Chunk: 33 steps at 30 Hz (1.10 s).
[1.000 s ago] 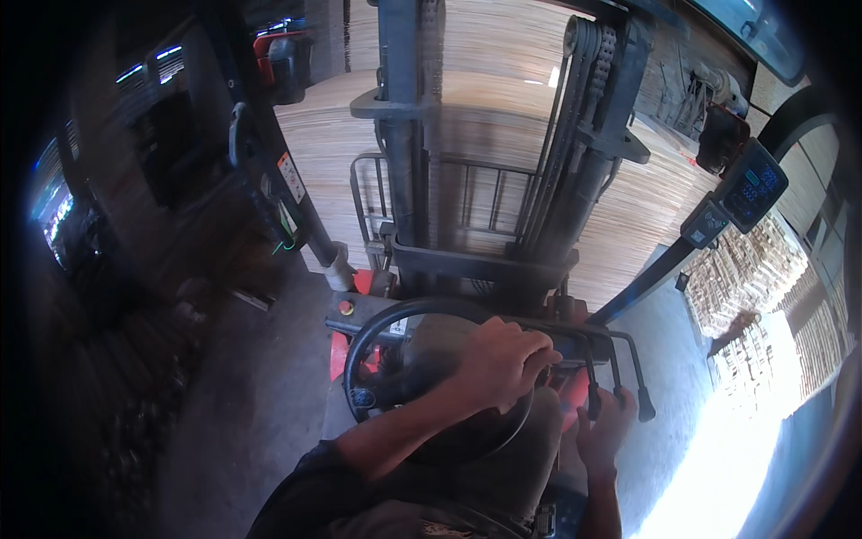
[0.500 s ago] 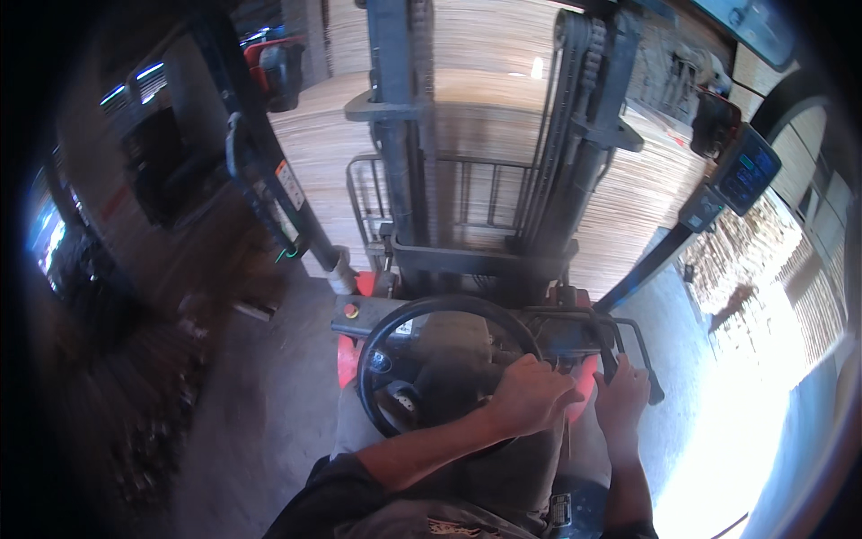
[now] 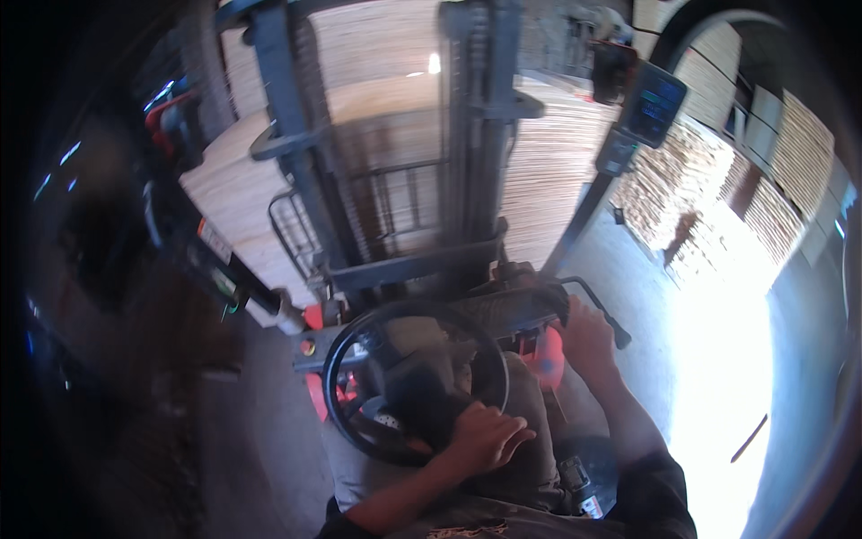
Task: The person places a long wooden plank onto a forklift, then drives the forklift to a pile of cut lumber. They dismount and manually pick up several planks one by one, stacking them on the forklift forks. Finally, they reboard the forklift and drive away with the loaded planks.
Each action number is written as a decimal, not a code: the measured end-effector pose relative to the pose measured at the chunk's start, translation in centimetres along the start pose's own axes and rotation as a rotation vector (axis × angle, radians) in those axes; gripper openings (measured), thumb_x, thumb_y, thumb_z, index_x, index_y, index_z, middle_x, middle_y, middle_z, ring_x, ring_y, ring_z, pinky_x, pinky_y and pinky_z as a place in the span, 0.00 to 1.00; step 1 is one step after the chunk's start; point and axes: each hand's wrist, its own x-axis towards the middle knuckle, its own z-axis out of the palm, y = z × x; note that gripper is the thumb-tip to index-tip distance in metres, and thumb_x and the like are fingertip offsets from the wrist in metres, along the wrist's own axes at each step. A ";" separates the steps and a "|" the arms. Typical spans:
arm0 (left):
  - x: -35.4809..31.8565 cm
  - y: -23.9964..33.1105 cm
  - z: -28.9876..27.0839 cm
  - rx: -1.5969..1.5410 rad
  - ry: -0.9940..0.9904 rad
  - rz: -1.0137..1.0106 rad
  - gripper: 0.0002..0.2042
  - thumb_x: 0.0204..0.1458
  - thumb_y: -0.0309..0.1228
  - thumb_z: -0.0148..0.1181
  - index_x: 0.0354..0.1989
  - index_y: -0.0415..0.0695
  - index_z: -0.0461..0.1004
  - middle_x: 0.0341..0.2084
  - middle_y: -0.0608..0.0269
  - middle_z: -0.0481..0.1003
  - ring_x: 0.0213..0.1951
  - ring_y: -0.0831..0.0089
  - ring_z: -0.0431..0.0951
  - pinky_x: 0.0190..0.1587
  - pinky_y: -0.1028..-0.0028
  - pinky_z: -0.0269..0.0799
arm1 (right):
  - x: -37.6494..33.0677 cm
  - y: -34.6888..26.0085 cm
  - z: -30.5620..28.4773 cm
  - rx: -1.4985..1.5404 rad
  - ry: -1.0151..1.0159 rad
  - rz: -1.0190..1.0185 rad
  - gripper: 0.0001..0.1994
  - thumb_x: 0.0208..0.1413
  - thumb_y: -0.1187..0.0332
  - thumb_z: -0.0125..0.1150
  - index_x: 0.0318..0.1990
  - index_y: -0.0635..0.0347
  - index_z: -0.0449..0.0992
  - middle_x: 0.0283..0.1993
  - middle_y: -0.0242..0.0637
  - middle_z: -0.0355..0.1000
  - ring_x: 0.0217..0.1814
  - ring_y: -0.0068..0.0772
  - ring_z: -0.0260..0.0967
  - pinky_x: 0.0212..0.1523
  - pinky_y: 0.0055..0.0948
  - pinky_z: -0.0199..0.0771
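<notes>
I sit at the controls of a forklift. The black steering wheel is in front of me. Closed at the lower right of its rim is my left hand, reaching across from a dark sleeve. My right hand stretches forward to the right of the wheel, fingers curled round a dark control lever that it mostly hides. A grey dashboard with a red button runs behind the wheel.
Beyond the dashboard rise the mast and a load backrest, before a large stack of thin wooden sheets. A small display is fixed to the right post. More stacked sheets stand at right, near bright sunlit floor.
The view has turned right, so the mast and wheel sit farther left. My left hand has moved down along the wheel's right side. My right hand has gone forward at the levers.
</notes>
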 end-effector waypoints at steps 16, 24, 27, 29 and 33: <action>-12.0 -12.2 -14.0 0.158 0.634 -0.619 0.39 0.72 0.57 0.60 0.77 0.35 0.68 0.69 0.46 0.72 0.72 0.53 0.69 0.75 0.55 0.60 | 0.2 0.5 -0.5 -0.061 0.000 -0.075 0.34 0.70 0.43 0.67 0.70 0.59 0.69 0.45 0.43 0.80 0.45 0.50 0.85 0.35 0.46 0.87; -16.7 -14.7 -11.3 -0.607 0.534 -0.706 0.48 0.75 0.71 0.30 0.75 0.37 0.72 0.72 0.50 0.74 0.76 0.58 0.71 0.79 0.53 0.61 | -1.1 -0.3 0.8 -0.027 0.135 -0.095 0.27 0.67 0.51 0.71 0.64 0.59 0.73 0.46 0.43 0.79 0.53 0.50 0.82 0.49 0.50 0.85; -16.7 -14.9 -8.8 -0.274 0.823 -0.729 0.45 0.78 0.67 0.27 0.64 0.35 0.79 0.56 0.52 0.84 0.56 0.59 0.86 0.66 0.57 0.77 | -4.7 0.0 1.8 0.203 0.021 -0.028 0.36 0.60 0.53 0.76 0.69 0.64 0.71 0.62 0.56 0.74 0.73 0.62 0.67 0.72 0.61 0.63; -16.2 -15.8 -8.0 0.227 0.920 -0.761 0.36 0.82 0.57 0.36 0.56 0.35 0.83 0.47 0.49 0.86 0.49 0.62 0.87 0.54 0.60 0.81 | -6.2 0.1 2.2 0.288 0.168 -0.166 0.38 0.58 0.54 0.78 0.71 0.64 0.70 0.67 0.57 0.71 0.78 0.64 0.62 0.77 0.64 0.55; -14.9 -19.0 -10.1 0.100 1.119 -1.022 0.38 0.82 0.51 0.39 0.28 0.34 0.83 0.17 0.55 0.79 0.23 0.65 0.81 0.34 0.61 0.78 | -3.5 0.0 1.9 0.400 0.304 -0.222 0.40 0.54 0.57 0.77 0.72 0.64 0.70 0.70 0.55 0.70 0.80 0.63 0.60 0.81 0.63 0.50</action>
